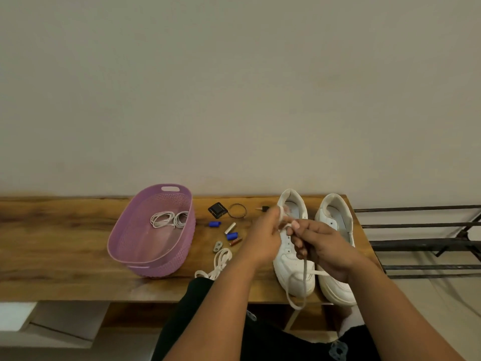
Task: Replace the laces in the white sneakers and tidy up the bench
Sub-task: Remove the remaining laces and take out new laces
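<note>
Illumination is soft, even and moderately dim; no distinct source can be identified. The plain wall [234, 87] is rendered in a flat grey-beige tone without hot spots. Faint, diffuse shadows are cast on the wooden bench [65, 243] beneath the purple basket [166, 267]. Mild sheen is seen on the bench surface. Barrel distortion is evident: the bench edge is bowed towards the frame margins. Fine detail is softened throughout, and small items appear slightly blurred

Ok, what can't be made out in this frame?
- Left sneaker eyelets, head view: both hands, left hand and right hand, cover them.
- Lace threading: hidden by the fingers.
- Small bench items: too small to identify.
- Right sneaker front: behind the right wrist.
</note>
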